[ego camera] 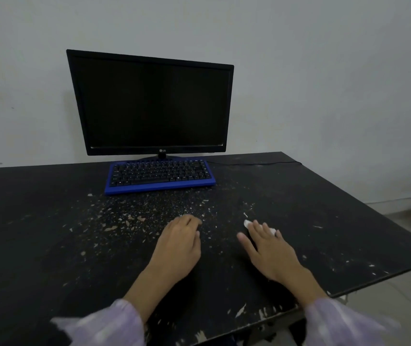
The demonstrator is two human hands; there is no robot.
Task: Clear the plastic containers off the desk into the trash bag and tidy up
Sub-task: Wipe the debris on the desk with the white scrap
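Note:
Both my hands lie on the black, scuffed desk (49,233) in front of me. My left hand (180,242) rests palm down near the middle with its fingers loosely bent, holding nothing. My right hand (270,250) lies flat with straight fingers pressing on a small white tissue or cloth (248,224), whose edges peek out under the fingertips. No plastic container or trash bag is in view.
A dark LG monitor (153,103) stands at the back of the desk against the wall. A blue keyboard with black keys (160,174) sits just before it, with a thin cable (257,163) running right. The desk's right edge (379,278) drops to a pale floor.

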